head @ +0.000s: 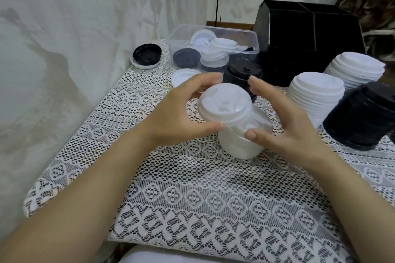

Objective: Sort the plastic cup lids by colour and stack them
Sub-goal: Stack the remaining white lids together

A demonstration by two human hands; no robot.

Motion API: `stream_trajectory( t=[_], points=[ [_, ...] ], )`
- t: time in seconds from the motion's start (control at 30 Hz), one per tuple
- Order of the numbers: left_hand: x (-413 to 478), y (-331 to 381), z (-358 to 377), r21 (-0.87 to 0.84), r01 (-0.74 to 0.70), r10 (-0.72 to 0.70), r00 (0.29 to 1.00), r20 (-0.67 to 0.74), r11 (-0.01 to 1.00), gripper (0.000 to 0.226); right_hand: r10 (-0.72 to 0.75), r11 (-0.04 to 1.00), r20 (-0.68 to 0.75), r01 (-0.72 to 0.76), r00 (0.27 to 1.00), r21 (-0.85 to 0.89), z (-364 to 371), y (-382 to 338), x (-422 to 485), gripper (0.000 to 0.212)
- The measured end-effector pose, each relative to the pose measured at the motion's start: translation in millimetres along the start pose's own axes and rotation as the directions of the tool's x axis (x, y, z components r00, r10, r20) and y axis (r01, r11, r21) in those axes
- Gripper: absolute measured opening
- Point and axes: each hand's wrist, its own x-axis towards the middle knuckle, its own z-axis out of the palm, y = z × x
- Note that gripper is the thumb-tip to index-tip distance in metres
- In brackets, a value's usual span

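Two bare hands meet over a table covered in a lace tablecloth (192,188). Between them they hold one tilted stack of white lids (233,119), its foot on the cloth. The left hand (183,111) grips the top lid, with the thumb on the near rim and the fingers curled round the far rim. The right hand (284,126) cups the lower part of the stack, with the thumb pressed against its side. Its fingers arch behind the stack, and I cannot tell whether they touch it.

Four more stacks stand on the cloth:
- Two white stacks are to the right of the right hand, a nearer white stack (316,96) and a farther white stack (354,70).
- One black stack (363,115) stands just right of the nearer white one.
- A second black stack (242,72) stands just beyond the fingertips of both hands.

One single white lid (183,77) lies flat just beyond the left fingers. Farther out to the left, one upturned black lid (147,53) rests on another white lid.

Beyond the hands sits one clear plastic tub (254,37) holding several white lids and at least one dark one. They are too blurred to count. One black box (310,34) stands beyond the right hand.
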Motion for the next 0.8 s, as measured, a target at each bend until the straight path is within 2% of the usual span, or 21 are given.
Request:
stream_trajectory(
  t=[0.17, 0.27, 0.33, 0.43, 0.53, 0.67, 0.8],
  points=[
    [0, 0, 13, -0.080, -0.013, 0.016, 0.999, 0.030, 0.997, 0.085, -0.091, 0.996, 0.001, 0.091, 0.996, -0.013, 9, -2, 2, 0.069],
    [1, 1, 13, -0.139, 0.008, -0.004, 1.000, 0.024, 0.990, 0.085, -0.096, 0.995, -0.035, 0.096, 0.995, -0.003, 4, 3, -1, 0.069],
    [1, -3, 11, -0.105, 0.030, -0.030, 1.000, -0.001, 0.994, 0.080, -0.052, 0.996, -0.073, 0.057, 0.996, 0.069, -3, 8, -4, 0.064],
    [3, -12, 4, 0.015, 0.108, -0.106, 0.988, -0.115, 0.994, 0.068, -0.001, 0.992, -0.030, 0.005, 1.000, 0.123, -9, 14, -10, 0.058],
    [7, -23, -2, 0.284, 0.235, -0.183, 0.963, -0.199, 0.930, 0.059, 0.040, 0.992, 0.061, -0.047, 0.997, 0.115, -8, 17, -12, 0.056],
    [10, -40, -6, 0.564, 0.309, -0.284, 0.950, -0.134, 0.766, 0.059, 0.051, 0.992, 0.111, -0.063, 0.992, 0.111, -4, 17, -13, 0.057],
    [13, -51, -9, 0.635, 0.327, -0.342, 0.934, -0.103, 0.700, 0.056, 0.046, 0.994, 0.107, -0.056, 0.993, 0.093, -2, 17, -13, 0.057]
  ],
)
